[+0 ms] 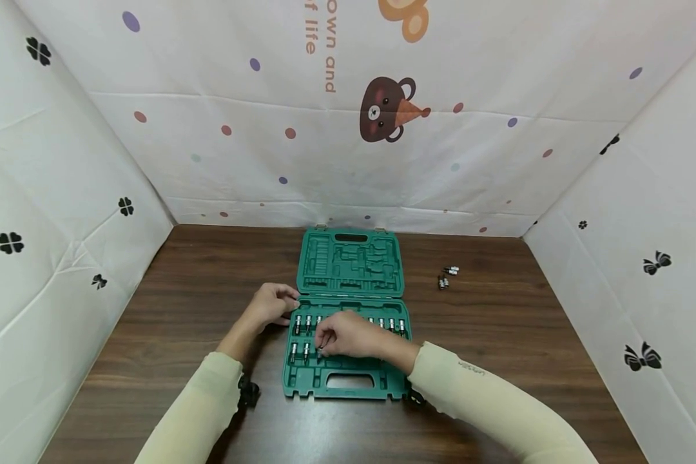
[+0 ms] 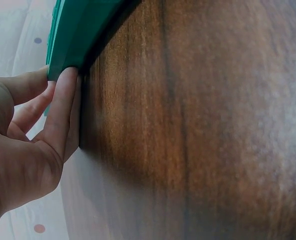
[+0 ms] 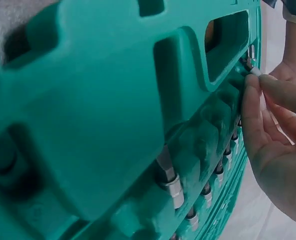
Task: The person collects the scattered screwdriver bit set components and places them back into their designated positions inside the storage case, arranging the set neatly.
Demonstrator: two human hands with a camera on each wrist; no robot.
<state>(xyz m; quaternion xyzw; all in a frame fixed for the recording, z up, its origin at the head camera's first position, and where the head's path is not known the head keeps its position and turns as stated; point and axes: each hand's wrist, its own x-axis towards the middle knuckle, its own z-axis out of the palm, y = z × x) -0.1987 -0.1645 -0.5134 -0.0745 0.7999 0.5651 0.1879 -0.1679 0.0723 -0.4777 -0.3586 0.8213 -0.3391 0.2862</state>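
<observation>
A green plastic socket case (image 1: 301, 381) lies unfolded on the table, its lid (image 1: 351, 258) laid back. My left hand (image 1: 271, 304) grips the case's left edge near the hinge, thumb on the rim and fingers against the side wall (image 2: 70, 30). Over the lower row of slots, my right hand (image 1: 350, 334) pinches a small silver bit socket (image 3: 256, 71) between thumb and fingertips, right at a slot. Left of it, two bit sockets (image 1: 293, 352) sit in that row. More bit sockets (image 1: 308, 323) stand along the upper row, partly hidden behind my right hand.
Several loose bit sockets (image 1: 443, 282) lie on the brown wooden table (image 1: 487, 361) to the right of the lid. A printed white cloth (image 1: 325, 161) hangs behind the table and along both sides. The case has a handle opening at its front.
</observation>
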